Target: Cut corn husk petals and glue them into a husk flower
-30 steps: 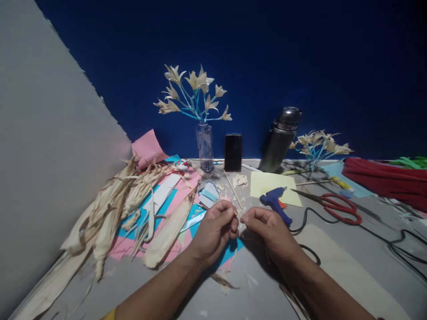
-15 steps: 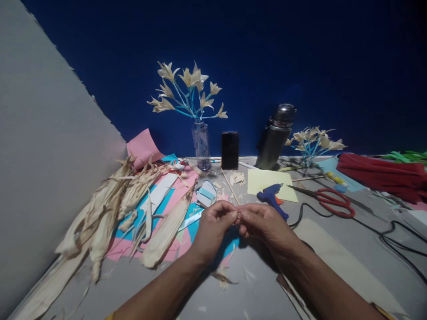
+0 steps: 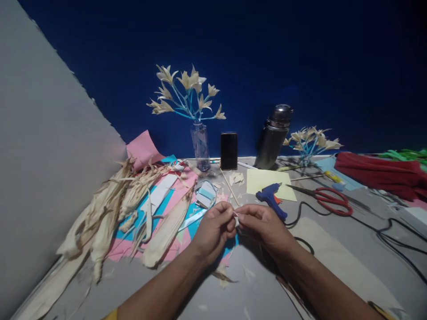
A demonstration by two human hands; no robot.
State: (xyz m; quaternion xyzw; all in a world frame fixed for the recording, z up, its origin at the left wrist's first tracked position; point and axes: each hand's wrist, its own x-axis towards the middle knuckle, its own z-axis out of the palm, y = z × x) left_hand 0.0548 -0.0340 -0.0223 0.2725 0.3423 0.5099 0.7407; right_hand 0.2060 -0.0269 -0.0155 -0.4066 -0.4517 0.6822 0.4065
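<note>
Fingertips nearly together, my left hand [image 3: 213,229] and my right hand [image 3: 262,224] meet low in the middle of the head view. Both are closed in a pinch around a small pale piece [image 3: 236,219], mostly hidden by the fingers; its kind is too small to tell. A thin wooden stick [image 3: 229,186] lies just beyond the fingertips. To the right of my right hand rests a blue glue gun [image 3: 269,194], partly on a yellow paper sheet [image 3: 256,182]. Dried corn husks [image 3: 167,231] lie left of my left hand on pink and blue paper.
Behind stand a clear bottle [image 3: 200,149] with husk flowers [image 3: 190,82], a phone [image 3: 229,151] and a steel flask [image 3: 273,138]. Red-handled scissors [image 3: 333,201], a black cord [image 3: 376,230], a red cloth [image 3: 376,173] and more husk flowers [image 3: 313,138] are on the right.
The fingertips of my two hands have drawn slightly apart, so more of the pale piece shows between them. The whole view has shifted a little.
</note>
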